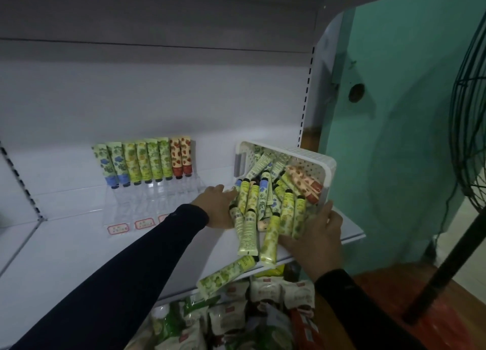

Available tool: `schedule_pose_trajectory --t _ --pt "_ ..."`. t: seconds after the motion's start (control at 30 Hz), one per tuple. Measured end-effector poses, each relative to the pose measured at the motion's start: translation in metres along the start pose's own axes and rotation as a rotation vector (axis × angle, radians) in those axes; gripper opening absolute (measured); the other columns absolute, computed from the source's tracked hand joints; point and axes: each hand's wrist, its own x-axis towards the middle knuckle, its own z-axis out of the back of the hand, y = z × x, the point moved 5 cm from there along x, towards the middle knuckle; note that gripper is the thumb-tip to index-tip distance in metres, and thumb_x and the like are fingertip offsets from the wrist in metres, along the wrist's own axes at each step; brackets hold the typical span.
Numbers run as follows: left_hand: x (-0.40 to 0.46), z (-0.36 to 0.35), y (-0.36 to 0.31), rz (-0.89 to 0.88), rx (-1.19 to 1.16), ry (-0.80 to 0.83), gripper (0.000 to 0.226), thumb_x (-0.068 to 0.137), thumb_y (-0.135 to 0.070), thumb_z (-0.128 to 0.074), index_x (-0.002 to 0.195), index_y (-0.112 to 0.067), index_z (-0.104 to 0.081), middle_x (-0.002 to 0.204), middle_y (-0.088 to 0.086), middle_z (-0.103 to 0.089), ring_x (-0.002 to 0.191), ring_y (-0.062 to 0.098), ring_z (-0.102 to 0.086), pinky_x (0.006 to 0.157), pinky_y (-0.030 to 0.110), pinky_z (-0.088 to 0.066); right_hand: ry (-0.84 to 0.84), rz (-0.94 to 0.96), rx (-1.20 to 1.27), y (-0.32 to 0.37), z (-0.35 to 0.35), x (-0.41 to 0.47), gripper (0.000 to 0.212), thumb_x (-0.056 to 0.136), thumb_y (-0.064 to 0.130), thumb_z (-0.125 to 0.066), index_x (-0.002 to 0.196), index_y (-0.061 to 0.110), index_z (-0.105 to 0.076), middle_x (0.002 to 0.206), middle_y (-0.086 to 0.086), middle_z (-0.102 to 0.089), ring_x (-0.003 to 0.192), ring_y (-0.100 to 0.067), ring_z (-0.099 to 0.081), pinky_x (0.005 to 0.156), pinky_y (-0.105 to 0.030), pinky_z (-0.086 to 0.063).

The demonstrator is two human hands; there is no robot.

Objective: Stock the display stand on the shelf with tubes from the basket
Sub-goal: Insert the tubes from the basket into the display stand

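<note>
A white perforated basket [324, 163] is tipped toward me on the right of the white shelf [65, 249], and several tubes [263, 200] spill out of it. My left hand [217, 209] lies flat against the left side of the spilled pile. My right hand [314, 240] holds the basket's near edge, thumb up along its rim. One green tube [227, 276] hangs over the shelf's front edge. A clear tiered display stand [155, 194] to the left holds a back row of upright tubes [144, 160]: blue, green and red prints.
Red-bordered price labels [143, 223] sit at the stand's front. Packaged goods [236, 315] fill the shelf below. A teal wall [394, 139] and a dark standing fan [470, 139] are at the right.
</note>
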Motion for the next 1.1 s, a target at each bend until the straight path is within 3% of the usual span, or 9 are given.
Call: schedule_pose_trajectory --t 0.17,0.23,0.3,0.4,0.6,0.67,0.8,0.93,1.1 --pt "-0.05 0.017 -0.009 -0.032 -0.186 -0.225 0.046 0.094 -0.04 -0.053 0.135 -0.02 -0.048 0.117 0.009 -0.053 0.105 0.028 -0.055 0.088 0.036 -0.047 0.0 0.002 0.067 0.001 -0.001 -0.008 0.125 0.064 0.043 -0.087 0.15 0.006 -0.005 0.129 -0.011 -0.03 0.113 -0.03 -0.048 0.093 -0.037 -0.049" --pt "-0.086 0.01 -0.023 -0.104 -0.267 -0.256 0.062 0.091 -0.063 -0.044 0.141 -0.028 -0.041 0.122 0.005 -0.052 0.11 0.024 -0.053 0.092 0.036 -0.046 0.006 -0.006 0.083 0.005 -0.002 -0.011 0.123 0.067 0.039 -0.086 0.151 0.007 -0.001 0.13 -0.01 -0.03 0.112 -0.032 -0.051 0.089 -0.039 -0.05" --pt "-0.115 -0.012 -0.044 -0.195 -0.186 -0.19 0.08 0.081 -0.083 -0.023 0.149 -0.041 -0.022 0.144 0.006 -0.039 0.129 0.027 -0.039 0.105 0.041 -0.038 0.004 0.006 0.088 0.013 -0.005 -0.015 0.12 0.072 0.037 -0.082 0.152 0.007 0.004 0.131 -0.011 -0.03 0.111 -0.034 -0.052 0.086 -0.039 -0.049" --pt "-0.117 -0.049 -0.053 -0.202 0.004 -0.112 0.089 0.074 -0.086 0.0 0.153 -0.044 -0.007 0.163 0.008 -0.011 0.144 0.031 -0.019 0.116 0.045 -0.023 0.027 0.083 0.065 0.026 -0.013 -0.024 0.103 0.082 0.035 -0.073 0.153 0.011 -0.002 0.138 -0.012 -0.029 0.111 -0.033 -0.054 0.083 -0.036 -0.049" --pt "-0.1 -0.061 -0.029 -0.16 -0.054 -0.141 0.092 0.074 -0.086 0.006 0.154 -0.041 -0.008 0.156 0.009 -0.031 0.14 0.029 -0.027 0.114 0.042 -0.027 0.194 0.199 0.072 0.034 -0.023 -0.019 0.071 0.085 0.036 -0.069 0.144 0.016 -0.036 0.138 -0.007 -0.035 0.12 -0.021 -0.047 0.092 -0.022 -0.038" --pt "-0.097 -0.06 -0.024 -0.16 -0.096 -0.149 0.081 0.085 -0.08 -0.008 0.155 -0.039 -0.012 0.147 0.009 -0.042 0.135 0.03 -0.033 0.11 0.041 -0.032 0.275 0.248 0.105 0.039 -0.024 -0.017 0.059 0.087 0.036 -0.066 0.138 0.016 -0.045 0.136 -0.005 -0.036 0.114 -0.019 -0.052 0.091 -0.016 -0.037" --pt "-0.095 -0.057 -0.01 -0.16 -0.199 -0.212 0.064 0.094 -0.061 -0.033 0.152 -0.036 -0.027 0.117 0.008 -0.055 0.114 0.028 -0.046 0.094 0.035 -0.041 0.399 0.334 0.153 0.047 -0.031 -0.02 0.034 0.091 0.04 -0.061 0.116 0.018 -0.061 0.128 0.003 -0.041 0.082 0.0 -0.059 0.077 -0.004 -0.04" --pt "-0.101 -0.053 -0.003 -0.144 -0.243 -0.288 0.052 0.098 -0.051 -0.044 0.146 -0.033 -0.04 0.096 0.001 -0.049 0.1 0.026 -0.047 0.085 0.035 -0.042 0.423 0.369 0.145 0.051 -0.039 -0.023 0.025 0.089 0.042 -0.064 0.093 0.018 -0.067 0.131 0.004 -0.037 0.092 -0.008 -0.059 0.086 -0.022 -0.045" --pt "-0.116 -0.044 0.012 -0.098 -0.297 -0.43 0.038 0.094 -0.038 -0.052 0.129 -0.026 -0.062 0.087 0.0 -0.056 0.089 0.025 -0.052 0.078 0.036 -0.043 0.284 0.454 0.067 0.065 -0.045 -0.024 0.034 0.087 0.045 -0.066 0.08 0.012 -0.071 0.132 -0.004 -0.042 0.112 -0.015 -0.055 0.081 -0.018 -0.039"
